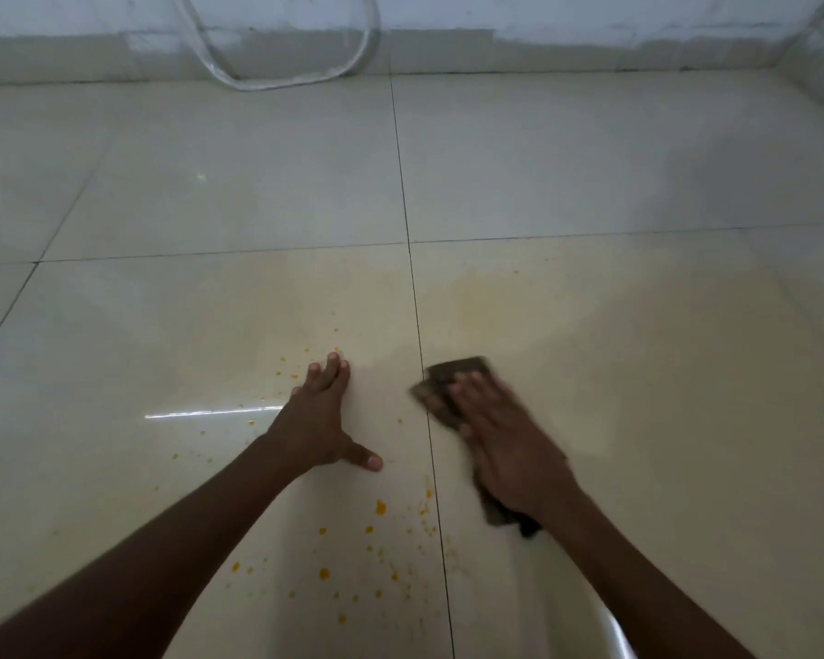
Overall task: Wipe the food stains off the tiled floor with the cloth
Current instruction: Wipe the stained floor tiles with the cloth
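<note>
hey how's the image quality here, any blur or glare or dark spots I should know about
Head view: dim overall, with the far tiles greyer than the near ones; the right hand and the dark folded cloth under it are motion-blurred, while the left hand is sharp; a thin white glare streak lies on the glossy cream tiled floor; the wide lens bows the wall base.

My left hand (317,420) lies flat on the tiled floor (591,173), just left of the grout line (422,354) that runs away from me. My right hand (510,449) lies just right of that line, on top of the cloth (448,382), which lies on the floor. Food stains (353,554) lie between my forearms and to the left of my left hand. A clear hose (277,80) lies far ahead against the wall (543,16)
</note>
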